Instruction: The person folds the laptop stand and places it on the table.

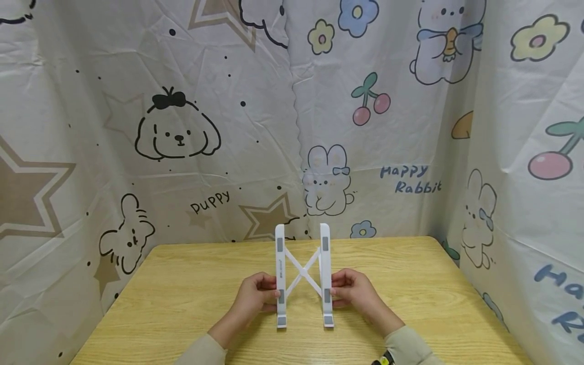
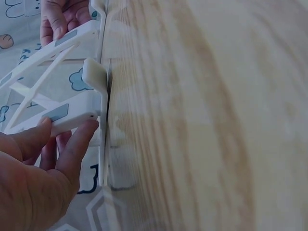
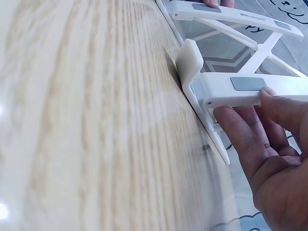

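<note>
A white stand point(image 1: 303, 272) is at the lower centre of the head frame, over the near middle of the wood-grain desk point(image 1: 191, 279); its left rail point(image 1: 281, 276) and right rail point(image 1: 326, 268) run side by side up the frame, joined by thin crossed struts that form an X; grey pads point(image 1: 280, 244) are set along both rails, and each rail's near end turns up into a lip.

The left hand point(image 1: 254, 294) comes in from the lower left, its grip grasping the left rail near the lower end, thumb on the upper face and fingers beneath; the right hand point(image 1: 356, 291) comes in from the lower right, its grip grasping the right rail in the same way; in each wrist frame the nearer hand's thumb touches the rail at a grey pad, and the lip stands close to the desk surface.

Pale sleeves point(image 1: 205, 350) show at the bottom of the head frame, with a black and yellow item point(image 1: 384, 359) at the right cuff; a pale printed cloth point(image 1: 255, 132) fills the upper frame, a puppy drawing point(image 1: 178, 126) at upper left, cherries point(image 1: 371, 99) at upper right and a rabbit point(image 1: 327, 182) near the centre.
</note>
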A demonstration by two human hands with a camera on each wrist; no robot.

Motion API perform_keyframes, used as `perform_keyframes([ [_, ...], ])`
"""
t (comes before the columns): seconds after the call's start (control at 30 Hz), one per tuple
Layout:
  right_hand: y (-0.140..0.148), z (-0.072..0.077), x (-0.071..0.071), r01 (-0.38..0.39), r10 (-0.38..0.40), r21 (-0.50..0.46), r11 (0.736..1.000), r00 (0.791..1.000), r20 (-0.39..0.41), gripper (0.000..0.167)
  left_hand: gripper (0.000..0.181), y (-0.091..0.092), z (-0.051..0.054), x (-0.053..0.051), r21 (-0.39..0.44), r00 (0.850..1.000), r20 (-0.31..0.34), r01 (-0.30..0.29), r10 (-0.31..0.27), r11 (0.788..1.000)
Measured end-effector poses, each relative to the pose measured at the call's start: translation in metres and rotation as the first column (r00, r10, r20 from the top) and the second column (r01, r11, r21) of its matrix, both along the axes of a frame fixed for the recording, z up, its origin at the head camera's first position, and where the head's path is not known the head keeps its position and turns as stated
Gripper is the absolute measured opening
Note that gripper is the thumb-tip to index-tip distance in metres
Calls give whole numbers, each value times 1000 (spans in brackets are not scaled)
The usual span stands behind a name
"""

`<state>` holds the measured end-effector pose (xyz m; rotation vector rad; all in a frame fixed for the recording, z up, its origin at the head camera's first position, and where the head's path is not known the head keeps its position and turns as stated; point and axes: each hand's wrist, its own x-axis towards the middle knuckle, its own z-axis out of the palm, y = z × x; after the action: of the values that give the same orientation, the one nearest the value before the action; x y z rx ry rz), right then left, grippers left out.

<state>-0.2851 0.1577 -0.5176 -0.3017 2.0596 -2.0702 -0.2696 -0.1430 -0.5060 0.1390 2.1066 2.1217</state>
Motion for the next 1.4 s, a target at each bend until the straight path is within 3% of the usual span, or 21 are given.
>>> perform_keyframes([
  [0.6, -11, 0, 1, 20, -20, -11, 1000, 1000, 2, 33, 28, 9, 0, -3, -44, 1000, -13, -14, 13, 999],
  [1.4, -27, -4, -1, 38, -38, -31, 999, 999, -15, 31, 26, 30, 1, -3, -21, 998, -51, -30, 29, 999],
])
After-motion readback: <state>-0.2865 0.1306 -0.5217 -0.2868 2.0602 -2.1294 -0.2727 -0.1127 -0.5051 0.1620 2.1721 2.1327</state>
